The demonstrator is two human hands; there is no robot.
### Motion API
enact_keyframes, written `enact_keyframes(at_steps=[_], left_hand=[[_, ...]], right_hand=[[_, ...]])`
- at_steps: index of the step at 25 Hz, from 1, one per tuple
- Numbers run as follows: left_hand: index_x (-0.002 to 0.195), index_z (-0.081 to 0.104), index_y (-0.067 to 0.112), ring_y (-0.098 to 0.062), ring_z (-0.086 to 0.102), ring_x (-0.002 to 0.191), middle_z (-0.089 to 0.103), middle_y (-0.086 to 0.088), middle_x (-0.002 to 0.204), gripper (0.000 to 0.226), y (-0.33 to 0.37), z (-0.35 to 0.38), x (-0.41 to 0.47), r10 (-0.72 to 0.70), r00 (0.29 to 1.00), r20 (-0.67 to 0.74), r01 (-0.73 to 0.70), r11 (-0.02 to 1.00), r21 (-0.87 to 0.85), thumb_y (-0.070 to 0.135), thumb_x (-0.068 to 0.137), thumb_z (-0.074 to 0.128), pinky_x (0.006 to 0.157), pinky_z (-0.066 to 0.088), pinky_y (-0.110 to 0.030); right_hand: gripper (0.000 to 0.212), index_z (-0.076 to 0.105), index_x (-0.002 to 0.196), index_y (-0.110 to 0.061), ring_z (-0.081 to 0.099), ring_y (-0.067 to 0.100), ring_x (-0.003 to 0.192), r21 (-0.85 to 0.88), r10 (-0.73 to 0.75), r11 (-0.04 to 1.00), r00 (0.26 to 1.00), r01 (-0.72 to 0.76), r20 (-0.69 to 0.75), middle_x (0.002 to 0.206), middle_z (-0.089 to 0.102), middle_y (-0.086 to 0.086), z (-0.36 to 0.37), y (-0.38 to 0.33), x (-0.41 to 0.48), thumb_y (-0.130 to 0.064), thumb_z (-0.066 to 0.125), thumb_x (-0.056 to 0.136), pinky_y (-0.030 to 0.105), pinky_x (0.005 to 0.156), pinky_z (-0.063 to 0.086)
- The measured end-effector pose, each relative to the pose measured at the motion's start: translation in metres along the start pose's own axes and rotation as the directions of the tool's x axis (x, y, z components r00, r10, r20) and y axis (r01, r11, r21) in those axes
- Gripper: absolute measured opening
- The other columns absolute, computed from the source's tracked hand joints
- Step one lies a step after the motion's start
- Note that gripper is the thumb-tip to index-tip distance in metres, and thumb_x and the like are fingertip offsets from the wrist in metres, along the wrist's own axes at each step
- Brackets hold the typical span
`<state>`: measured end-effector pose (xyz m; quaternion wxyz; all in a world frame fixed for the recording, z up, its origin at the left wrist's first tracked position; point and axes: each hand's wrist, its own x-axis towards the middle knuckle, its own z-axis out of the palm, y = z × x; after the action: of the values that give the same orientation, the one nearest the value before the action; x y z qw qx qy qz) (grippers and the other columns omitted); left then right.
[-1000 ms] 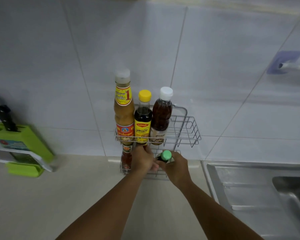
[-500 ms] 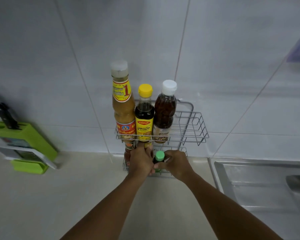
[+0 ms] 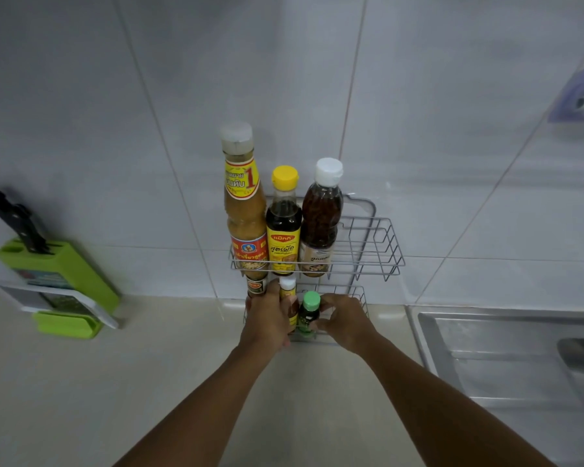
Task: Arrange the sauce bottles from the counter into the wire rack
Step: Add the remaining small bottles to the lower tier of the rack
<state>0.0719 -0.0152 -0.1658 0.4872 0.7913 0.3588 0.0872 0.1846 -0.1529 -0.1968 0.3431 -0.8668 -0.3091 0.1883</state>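
Observation:
A two-tier wire rack [image 3: 378,244] stands against the tiled wall. Its upper tier holds a tall tan sauce bottle [image 3: 245,210], a dark bottle with a yellow cap [image 3: 283,227] and a brown bottle with a white cap [image 3: 320,217]. In the lower tier stand a small dark jar [image 3: 256,286], a white-capped bottle [image 3: 288,291] and a green-capped bottle [image 3: 307,313]. My left hand [image 3: 267,320] wraps the white-capped bottle. My right hand [image 3: 346,320] pinches the green-capped bottle from the right. The bottles' bases are hidden by my hands.
A green knife block [image 3: 53,274] with a black-handled knife [image 3: 14,219] stands at the left on the beige counter [image 3: 115,382]. A steel sink [image 3: 520,358] lies at the right. A purple wall hook [image 3: 577,96] is at the upper right.
My left hand has dropped slightly, uncovering the white cap of the bottle it holds. The green-capped bottle stands a little more upright in the lower tier. The camera has moved closer.

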Motion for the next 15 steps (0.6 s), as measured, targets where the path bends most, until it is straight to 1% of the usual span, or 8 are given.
enact_keyframes(at_steps=[1,3,5,7,9,11,13,15], left_hand=[[0.111,0.047,0.032,-0.046,0.069,0.072,0.062,-0.025,0.096,0.013,-0.002,0.000,0.001,-0.007,1.000,0.004,0.007,0.999,0.049,0.039,0.100,0.047,0.029,0.045,-0.026],[0.109,0.044,0.038,-0.046,0.069,0.075,0.060,-0.025,0.102,0.015,-0.006,0.002,0.004,0.007,1.000,0.007,-0.008,0.994,0.112,0.043,0.097,0.052,0.028,0.043,-0.024],[0.110,0.047,0.036,-0.036,0.070,0.062,0.061,-0.024,0.102,0.017,-0.006,0.001,0.003,0.011,1.000,0.014,-0.012,0.993,0.116,0.043,0.097,0.054,0.030,0.044,-0.021],[0.112,0.052,0.033,-0.030,0.068,0.050,0.061,-0.025,0.102,0.017,-0.009,0.000,0.002,0.016,1.000,0.022,-0.018,0.995,0.101,0.041,0.097,0.055,0.031,0.044,-0.020],[0.115,0.054,0.032,-0.026,0.066,0.043,0.062,-0.026,0.100,0.017,-0.012,-0.001,0.000,0.021,0.999,0.034,-0.024,0.996,0.082,0.038,0.099,0.054,0.032,0.044,-0.019],[0.119,0.055,0.029,-0.023,0.066,0.042,0.063,-0.024,0.099,0.020,-0.014,-0.003,-0.003,0.031,0.998,0.049,-0.036,0.995,0.090,0.033,0.100,0.052,0.033,0.045,-0.020],[0.123,0.054,0.024,-0.020,0.065,0.043,0.065,-0.021,0.094,0.023,-0.012,-0.006,-0.009,0.049,0.996,0.069,-0.056,0.993,0.104,0.028,0.101,0.051,0.034,0.046,-0.021],[0.124,0.053,0.022,-0.019,0.065,0.043,0.067,-0.019,0.087,0.023,-0.012,-0.009,-0.017,0.058,0.994,0.091,-0.068,0.991,0.117,0.024,0.102,0.050,0.036,0.048,-0.023]], right_hand=[[0.048,0.071,0.124,-0.017,0.056,0.002,0.075,-0.006,-0.003,1.000,1.000,0.003,0.005,0.114,0.074,0.001,0.000,0.001,0.000,-0.010,0.085,0.079,0.024,0.078,0.044],[0.048,0.068,0.129,-0.018,0.052,0.001,0.073,-0.015,-0.009,1.000,1.000,0.010,0.019,0.118,0.072,-0.001,-0.001,0.003,0.000,-0.007,0.079,0.084,0.021,0.077,0.042],[0.048,0.066,0.130,-0.019,0.053,-0.003,0.073,-0.029,-0.017,0.999,0.999,0.019,0.048,0.115,0.070,-0.005,-0.004,0.003,0.000,-0.008,0.077,0.085,0.013,0.072,0.040],[0.052,0.066,0.128,-0.022,0.061,0.002,0.088,-0.021,-0.020,1.000,0.997,0.022,0.076,0.110,0.068,-0.009,-0.004,0.001,-0.001,-0.017,0.084,0.080,0.011,0.076,0.042],[0.053,0.068,0.123,-0.024,0.065,0.011,0.101,-0.004,-0.008,1.000,0.999,0.008,0.052,0.109,0.071,-0.009,-0.002,-0.001,-0.003,-0.028,0.088,0.074,0.023,0.084,0.051],[0.049,0.068,0.121,-0.025,0.067,0.013,0.102,-0.020,-0.005,1.000,1.000,0.005,0.000,0.110,0.074,-0.008,0.001,-0.004,-0.004,-0.033,0.085,0.076,0.033,0.088,0.056],[0.048,0.067,0.124,-0.025,0.066,0.014,0.104,-0.038,0.001,0.999,1.000,-0.002,-0.017,0.114,0.074,-0.008,0.002,-0.006,-0.005,-0.033,0.081,0.079,0.036,0.090,0.057],[0.051,0.065,0.127,-0.026,0.065,0.014,0.107,-0.048,0.014,0.999,1.000,-0.014,-0.014,0.117,0.073,-0.008,0.003,-0.007,-0.007,-0.032,0.080,0.079,0.035,0.092,0.056]])
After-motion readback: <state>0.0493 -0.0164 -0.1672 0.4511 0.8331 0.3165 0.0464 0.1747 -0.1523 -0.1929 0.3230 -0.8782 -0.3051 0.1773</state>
